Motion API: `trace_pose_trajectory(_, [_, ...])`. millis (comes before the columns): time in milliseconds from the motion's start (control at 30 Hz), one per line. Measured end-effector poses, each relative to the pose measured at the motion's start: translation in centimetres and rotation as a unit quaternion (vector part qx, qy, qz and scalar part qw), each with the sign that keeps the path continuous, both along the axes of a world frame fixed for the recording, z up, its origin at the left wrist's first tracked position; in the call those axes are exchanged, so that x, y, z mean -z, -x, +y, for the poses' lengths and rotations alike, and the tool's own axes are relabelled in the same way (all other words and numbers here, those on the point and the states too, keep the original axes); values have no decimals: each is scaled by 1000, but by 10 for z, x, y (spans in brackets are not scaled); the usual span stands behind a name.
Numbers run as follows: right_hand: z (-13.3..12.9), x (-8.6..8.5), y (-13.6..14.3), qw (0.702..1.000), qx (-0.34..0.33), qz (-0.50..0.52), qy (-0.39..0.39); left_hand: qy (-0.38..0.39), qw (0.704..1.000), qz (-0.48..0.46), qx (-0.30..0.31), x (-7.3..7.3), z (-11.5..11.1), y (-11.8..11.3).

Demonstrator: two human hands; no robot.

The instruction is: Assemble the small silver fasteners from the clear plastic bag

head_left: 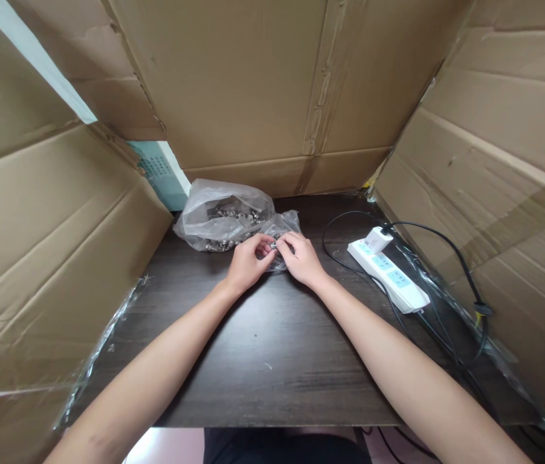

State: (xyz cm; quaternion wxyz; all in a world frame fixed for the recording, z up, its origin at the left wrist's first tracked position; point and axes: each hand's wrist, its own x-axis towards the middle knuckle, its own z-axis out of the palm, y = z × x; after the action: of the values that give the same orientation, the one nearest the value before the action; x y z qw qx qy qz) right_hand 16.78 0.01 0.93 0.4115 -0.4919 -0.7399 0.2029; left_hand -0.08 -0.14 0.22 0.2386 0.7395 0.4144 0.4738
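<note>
My left hand (250,258) and my right hand (298,256) meet near the middle of the dark table. Between their fingertips is a small shiny metal piece (273,245), too small to name exactly. Both hands are closed in a pinch on it. Just behind them lies a smaller clear plastic bag (287,221), partly hidden by my fingers. To its left a larger clear plastic bag (233,193) stands with its mouth open, holding many small silvery metal pieces (240,214).
A white power strip (393,277) with a white plug adapter (378,240) lies on the right. Black cables (439,229) loop around it. Cardboard walls (253,84) enclose the dark wooden table (253,361) at the back and both sides.
</note>
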Motion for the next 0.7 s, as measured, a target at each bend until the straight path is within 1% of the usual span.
trace_pose_trajectory(100, [0, 0, 0, 1000, 0, -15, 1, 0, 1000, -1, 2, 0, 0, 0])
trace_pose_trajectory(367, [0, 1, -2, 1000, -4, 12, 9, 4, 1000, -6, 4, 0, 0, 0])
trace_pose_trajectory(600, [1, 1, -1, 1000, -10, -11, 5, 0, 1000, 2, 9, 1, 1, 1])
trace_pose_trajectory(700, [0, 0, -2, 1000, -11, 2, 10, 1, 1000, -3, 13, 1, 0, 0])
